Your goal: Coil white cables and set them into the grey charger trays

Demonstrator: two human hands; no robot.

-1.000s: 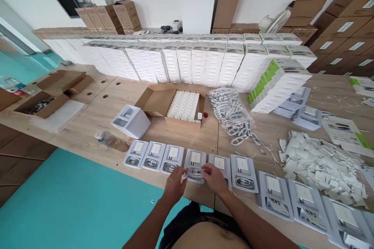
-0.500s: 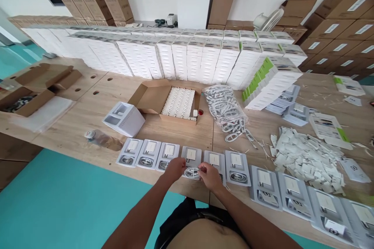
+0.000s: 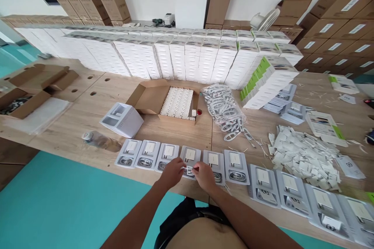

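Observation:
A coiled white cable [image 3: 188, 170] lies at the lower part of a grey plastic tray [image 3: 190, 149], which also carries a flat white block [image 3: 190, 155]. My left hand [image 3: 173, 172] pinches the coil from its left side. From the right, my right hand [image 3: 204, 176] has its fingers closed on the same coil. My fingers hide part of the cable and the tray's lower end. Trays on both sides hold white blocks; a tray on the right [image 3: 237, 167] and those on the left have coiled cables in their lower pockets.
A clear bag of cables [image 3: 223, 107] and an open carton of white blocks [image 3: 178, 101] lie behind the tray row. A bottle [image 3: 101, 141] and stacked trays [image 3: 122, 120] are at left. White slips [image 3: 305, 157] pile at right; white boxes [image 3: 187, 60] line the back.
My right hand has moved left, closer to my left hand, and the coil between them looks squeezed narrower. The whole view has shifted slightly.

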